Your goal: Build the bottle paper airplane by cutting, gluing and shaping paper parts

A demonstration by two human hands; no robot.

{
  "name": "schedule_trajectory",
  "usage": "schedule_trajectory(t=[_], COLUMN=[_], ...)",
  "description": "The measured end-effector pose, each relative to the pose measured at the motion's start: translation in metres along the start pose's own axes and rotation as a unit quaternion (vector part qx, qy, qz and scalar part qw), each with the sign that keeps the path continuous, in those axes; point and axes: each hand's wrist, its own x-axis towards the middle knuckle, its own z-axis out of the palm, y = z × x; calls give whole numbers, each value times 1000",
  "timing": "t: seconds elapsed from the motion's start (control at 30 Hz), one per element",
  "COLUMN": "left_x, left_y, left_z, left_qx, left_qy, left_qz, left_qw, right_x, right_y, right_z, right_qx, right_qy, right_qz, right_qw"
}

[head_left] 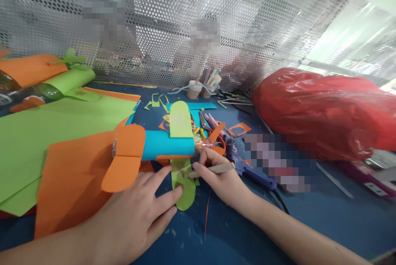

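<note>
A toy plane (167, 143) made from a plastic bottle lies on its side, wrapped in blue paper. It has orange paper pieces at both ends and a rounded green wing (181, 119) on the far side. The near green wing (186, 193) points towards me. My left hand (145, 199) is open, its fingers spread and their tips resting on or beside this near wing. Pinched in my right hand (221, 174) is a pale pen (221, 168), its tip at the near wing. Between my hands, part of that wing is hidden.
Green sheets (62, 120) and an orange sheet (74, 182) cover the left. A blue glue gun (256, 176) lies right of my right hand, near scissors (203, 120) and paper scraps. A red plastic bag (321, 112) bulges at right. Pots of pens (194, 89) stand by the perforated metal panel (173, 22).
</note>
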Motion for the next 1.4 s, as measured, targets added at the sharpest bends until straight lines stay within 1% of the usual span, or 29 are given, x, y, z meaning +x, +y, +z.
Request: schedule_trajectory(t=[0.2, 0.4, 0.53, 0.67, 0.93, 1.17, 1.4], left_x=[1, -4, -3, -2, 0, 0, 1], left_y=[-1, 0, -1, -1, 0, 1, 0], left_z=[-2, 2, 3, 2, -1, -1, -2], left_qx=[9, 4, 2, 5, 1, 5, 3], left_qy=[1, 6, 1, 12, 0, 6, -2], left_qz=[9, -8, -7, -2, -3, 4, 3], left_qw=[1000, 1000, 1000, 1000, 1000, 1000, 1000], right_x=[0, 1, 0, 0, 1, 0, 0], right_y=[-1, -2, -2, -4, -3, -2, -2], right_z=[0, -1, -2, -2, -1, 0, 0], right_qx=[-10, -14, -21, -25, -16, -13, -26], right_qy=[8, 13, 14, 17, 17, 21, 19], right_qz=[-12, -13, -16, -22, -20, -15, -21], right_qw=[1000, 1000, 1000, 999, 1000, 1000, 999])
